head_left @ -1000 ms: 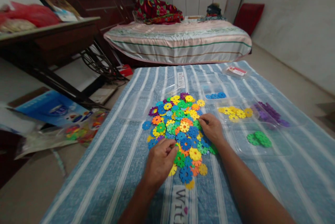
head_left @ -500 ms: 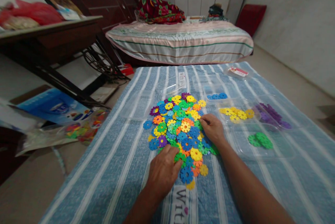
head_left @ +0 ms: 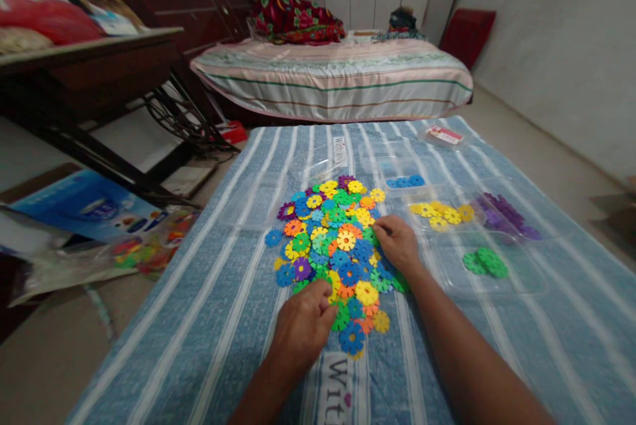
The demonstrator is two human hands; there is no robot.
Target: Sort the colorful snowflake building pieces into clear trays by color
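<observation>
Curling over the near left edge of a pile of notched discs (head_left: pixel 346 240), the left hand (head_left: pixel 304 319) has its thumb and forefinger close together; whether a disc sits between them I cannot tell. The right hand (head_left: pixel 399 245) is at the pile's right edge, fingertips drawn together beside yellow and green pieces, its grip also too hidden to tell. A green disc (head_left: pixel 341 316) lies just right of the left hand. The pile mixes yellow, blue, green, orange and purple on a striped blue cloth (head_left: pixel 199 306). To the right, clear plastic trays (head_left: pixel 529 284) hold green discs (head_left: pixel 485 262) nearest, yellow discs (head_left: pixel 440 214) and purple discs (head_left: pixel 507 216) farther, and blue discs (head_left: pixel 405 181) farthest. Beyond the cloth's far edge stands a bed (head_left: pixel 338 74).
</observation>
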